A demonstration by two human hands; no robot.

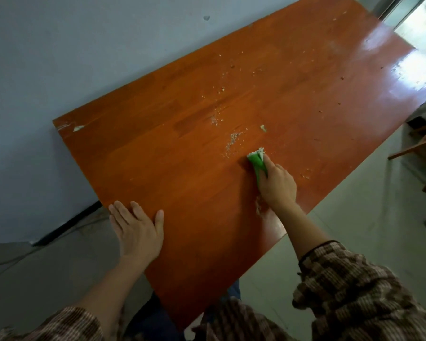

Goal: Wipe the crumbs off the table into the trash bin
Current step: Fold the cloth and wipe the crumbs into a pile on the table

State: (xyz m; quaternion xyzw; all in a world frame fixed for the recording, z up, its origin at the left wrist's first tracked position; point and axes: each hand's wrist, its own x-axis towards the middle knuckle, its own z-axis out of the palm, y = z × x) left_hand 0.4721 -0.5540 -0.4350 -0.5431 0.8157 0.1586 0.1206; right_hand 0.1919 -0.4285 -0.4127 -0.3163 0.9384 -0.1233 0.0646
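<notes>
While left hand (137, 230) is resting flat on the table (182, 168) edge lower left, right hand (277, 184) is gripping green cloth (257, 162) mid-frame; crumbs (233, 141) are mostly lying unswept toward upper right, wiping barely begun; trash bin not visible

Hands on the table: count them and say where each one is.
2. The left hand lies flat at the table's near left edge; the right hand grips a green cloth nearer the middle, beside crumbs. No others show.
</notes>
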